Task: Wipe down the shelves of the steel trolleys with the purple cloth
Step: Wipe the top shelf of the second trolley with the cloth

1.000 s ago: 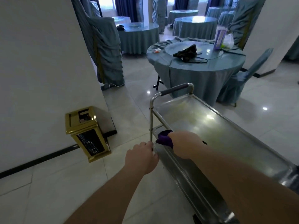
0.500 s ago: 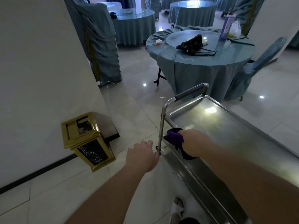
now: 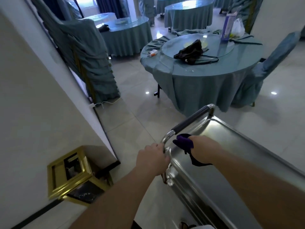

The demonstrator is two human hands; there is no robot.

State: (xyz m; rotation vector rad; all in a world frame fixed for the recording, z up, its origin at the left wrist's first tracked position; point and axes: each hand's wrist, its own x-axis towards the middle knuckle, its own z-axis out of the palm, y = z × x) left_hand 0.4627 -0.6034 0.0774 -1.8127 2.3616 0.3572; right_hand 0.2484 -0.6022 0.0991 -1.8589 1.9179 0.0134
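Hands work the near corner of one steel trolley's (image 3: 247,156) top shelf: the right hand (image 3: 202,150), fingers curled round the single crumpled purple cloth (image 3: 183,142), presses it beside the handle upright, which the left hand (image 3: 152,158) grips. Wiping looks under way, next likely sweeping along the shelf; lower shelves seem untouched.

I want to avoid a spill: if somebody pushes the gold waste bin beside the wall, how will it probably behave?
The gold waste bin already appears tilted against the wall, so it may tip easily. The glossy tile floor suggests it could slide rather than grip. Its boxy metal frame looks stiff, so it probably will not flex; its weight cannot be judged.
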